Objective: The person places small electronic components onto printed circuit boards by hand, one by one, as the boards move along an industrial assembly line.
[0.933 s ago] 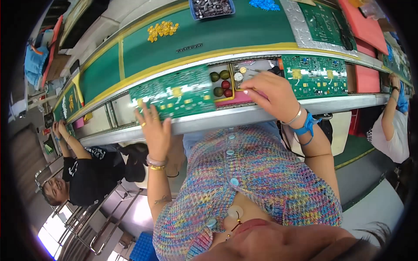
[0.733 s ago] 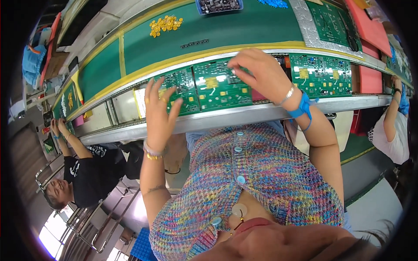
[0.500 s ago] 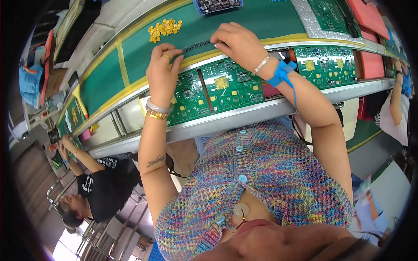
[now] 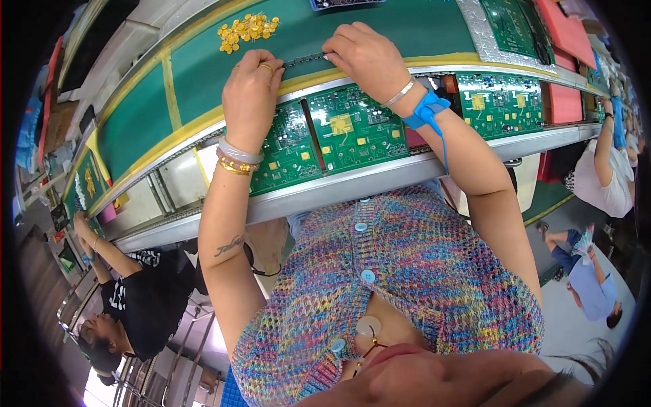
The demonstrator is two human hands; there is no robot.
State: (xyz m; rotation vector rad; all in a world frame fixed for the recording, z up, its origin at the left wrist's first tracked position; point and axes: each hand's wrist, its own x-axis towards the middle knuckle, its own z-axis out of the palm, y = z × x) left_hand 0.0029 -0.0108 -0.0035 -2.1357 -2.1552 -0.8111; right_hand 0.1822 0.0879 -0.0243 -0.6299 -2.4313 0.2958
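A thin row of small dark parts (image 4: 304,60) lies along the green mat, just beyond the yellow-taped edge. At its left end, my left hand (image 4: 251,91) has its fingers drawn together and closed on that end. My right hand (image 4: 369,60), a blue strap on its wrist, pinches the opposite end between thumb and fingers. The fingertips partly hide both ends. Past my left hand is a loose pile of yellow disc-shaped components (image 4: 248,32). Below the hands, green circuit boards (image 4: 356,129) stand in a metal-railed line, partly covered by my left wrist.
A blue bin (image 4: 346,3) is cut off at the top edge. Right of it lie a silver padded sheet (image 4: 477,34) and another green board (image 4: 512,30). Pink foam blocks (image 4: 564,104) flank the line. A person in black (image 4: 146,298) works at the left; others are at the right.
My left hand's fingers have closed together at the row's left end. The view has shifted, so the blue bin is mostly out of frame and a seated person shows at the right.
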